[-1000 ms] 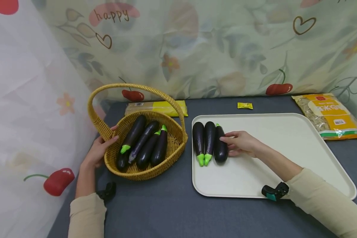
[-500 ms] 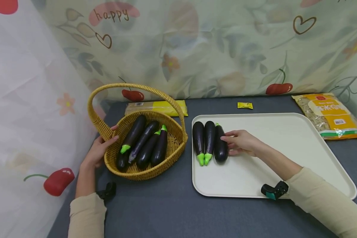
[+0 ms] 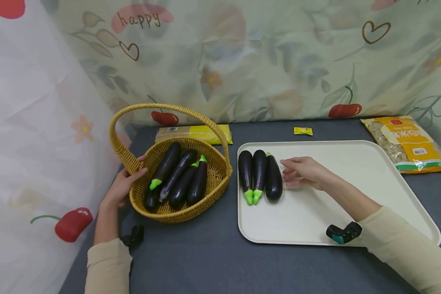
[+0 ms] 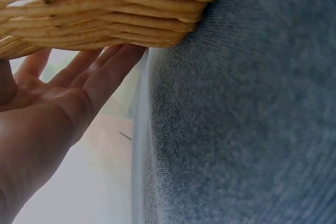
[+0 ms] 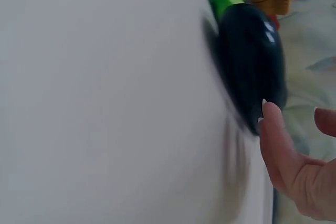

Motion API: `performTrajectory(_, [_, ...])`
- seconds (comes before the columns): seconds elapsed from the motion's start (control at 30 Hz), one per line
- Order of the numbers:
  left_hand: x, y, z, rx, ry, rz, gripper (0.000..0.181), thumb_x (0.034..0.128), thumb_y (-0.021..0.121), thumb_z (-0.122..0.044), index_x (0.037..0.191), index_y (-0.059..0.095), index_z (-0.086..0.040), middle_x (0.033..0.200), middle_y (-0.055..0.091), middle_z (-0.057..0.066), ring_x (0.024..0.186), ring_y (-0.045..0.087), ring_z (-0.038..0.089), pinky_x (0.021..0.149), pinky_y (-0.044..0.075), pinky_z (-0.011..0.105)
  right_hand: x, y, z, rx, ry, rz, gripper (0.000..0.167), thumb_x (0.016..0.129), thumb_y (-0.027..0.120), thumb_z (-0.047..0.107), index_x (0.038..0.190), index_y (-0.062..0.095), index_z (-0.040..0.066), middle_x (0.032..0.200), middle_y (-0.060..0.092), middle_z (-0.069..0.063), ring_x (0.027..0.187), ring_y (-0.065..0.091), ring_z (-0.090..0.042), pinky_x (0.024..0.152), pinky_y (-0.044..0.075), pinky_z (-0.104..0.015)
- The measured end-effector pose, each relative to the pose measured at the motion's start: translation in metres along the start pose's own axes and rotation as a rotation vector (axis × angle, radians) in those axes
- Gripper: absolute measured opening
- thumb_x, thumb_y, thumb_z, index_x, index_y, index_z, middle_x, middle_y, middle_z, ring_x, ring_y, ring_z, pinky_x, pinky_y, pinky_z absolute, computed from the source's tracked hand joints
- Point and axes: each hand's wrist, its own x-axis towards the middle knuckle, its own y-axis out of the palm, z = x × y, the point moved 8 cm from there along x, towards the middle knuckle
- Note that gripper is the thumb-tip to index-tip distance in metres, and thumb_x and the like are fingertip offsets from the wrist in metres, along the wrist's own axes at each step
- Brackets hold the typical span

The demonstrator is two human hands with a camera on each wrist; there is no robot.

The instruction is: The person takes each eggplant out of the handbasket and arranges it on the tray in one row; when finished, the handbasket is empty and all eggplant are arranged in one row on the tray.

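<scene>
My left hand [image 3: 123, 183] grips the left side of a wicker basket [image 3: 180, 216] by its rim near the handle, thumb over the edge. In the left wrist view, the fingers [image 4: 107, 72] reach along the basket's outside. Several dark eggplants [image 3: 178, 171] with green stems lie inside it. Three more eggplants lie side by side at the left end of a white tray [image 3: 334, 220]. Just right of the rightmost eggplant [image 3: 273, 179], my right hand [image 3: 304, 172] hovers with relaxed fingers, holding nothing. The right wrist view shows its fingertips close to an eggplant [image 5: 252, 61].
Behind the basket lies a yellow and clear package [image 3: 194, 132]. A small yellow packet [image 3: 303, 130] sits beyond the tray. To the tray's right is an orange bag of grain [image 3: 408, 143]. Printed cloth [image 3: 242, 61] hangs behind the grey table [image 3: 191, 261].
My right hand has let go of the rightmost eggplant and drawn back slightly to the right. The left hand, the basket and the eggplants look unmoved.
</scene>
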Motion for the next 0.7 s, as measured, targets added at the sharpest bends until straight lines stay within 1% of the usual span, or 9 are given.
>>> performTrajectory(0.1, [0.0,0.0,0.0,0.001,0.003,-0.001,0.064,0.0971,0.057,-0.027,0.152,0.028,-0.013,0.145,0.03,0.023,0.111,0.054,0.014,0.08,0.051,0.026,-0.004,-0.007,0.009,0.008,-0.015,0.0,0.066,0.099,0.053,0.034,0.146,0.028,-0.005,0.134,0.042,-0.029,0.102,0.058,-0.026,0.079,0.053,-0.032])
performTrajectory(0.17, [-0.001,0.001,-0.001,0.002,0.005,0.001,0.064,0.0972,0.057,-0.027,0.152,0.027,-0.013,0.144,0.03,0.023,0.11,0.054,0.015,0.08,0.051,0.027,-0.008,-0.01,0.017,0.01,-0.037,0.017,0.065,0.099,0.052,0.034,0.145,0.03,-0.006,0.135,0.041,-0.029,0.107,0.057,-0.028,0.08,0.052,-0.032])
performTrajectory(0.23, [-0.001,0.001,-0.001,0.004,0.005,0.002,0.064,0.0972,0.057,-0.027,0.152,0.027,-0.013,0.145,0.03,0.024,0.11,0.055,0.015,0.08,0.051,0.027,-0.012,-0.01,0.025,0.005,-0.072,0.052,0.064,0.099,0.053,0.034,0.144,0.031,-0.006,0.135,0.041,-0.029,0.109,0.056,-0.03,0.082,0.052,-0.034])
performTrajectory(0.33, [-0.001,0.001,-0.002,0.008,0.006,0.002,0.064,0.0972,0.057,-0.027,0.152,0.027,-0.012,0.145,0.03,0.024,0.111,0.054,0.015,0.08,0.051,0.026,-0.018,-0.005,0.036,0.017,-0.124,0.131,0.061,0.1,0.051,0.032,0.142,0.033,-0.008,0.131,0.044,-0.029,0.108,0.058,-0.029,0.083,0.051,-0.037])
performTrajectory(0.43, [0.0,0.0,-0.002,0.012,0.008,-0.001,0.064,0.0972,0.057,-0.027,0.152,0.027,-0.012,0.145,0.03,0.023,0.111,0.053,0.014,0.08,0.051,0.026,-0.024,0.008,0.044,0.063,-0.152,0.235,0.058,0.101,0.05,0.03,0.141,0.034,-0.008,0.125,0.051,-0.024,0.104,0.06,-0.027,0.085,0.051,-0.04])
performTrajectory(0.53, [0.0,-0.001,-0.001,0.012,0.011,-0.002,0.064,0.0971,0.057,-0.028,0.152,0.027,-0.012,0.145,0.03,0.023,0.11,0.054,0.014,0.08,0.051,0.026,-0.029,0.028,0.05,0.114,-0.16,0.35,0.055,0.102,0.049,0.028,0.141,0.035,-0.008,0.118,0.056,-0.018,0.1,0.061,-0.024,0.085,0.05,-0.042])
performTrajectory(0.6, [0.0,0.0,-0.001,0.007,0.012,-0.002,0.064,0.097,0.058,-0.028,0.152,0.028,-0.012,0.145,0.03,0.024,0.109,0.054,0.014,0.08,0.051,0.026,-0.033,0.043,0.054,0.132,-0.168,0.431,0.052,0.102,0.047,0.027,0.141,0.036,-0.007,0.117,0.058,-0.017,0.1,0.061,-0.025,0.085,0.05,-0.043])
performTrajectory(0.7, [0.001,0.0,0.0,0.001,0.011,0.0,0.064,0.0971,0.057,-0.027,0.152,0.028,-0.012,0.145,0.03,0.024,0.108,0.055,0.013,0.079,0.051,0.026,-0.039,0.068,0.06,0.127,-0.184,0.544,0.049,0.104,0.043,0.025,0.141,0.037,-0.006,0.12,0.057,-0.017,0.102,0.06,-0.025,0.084,0.051,-0.043])
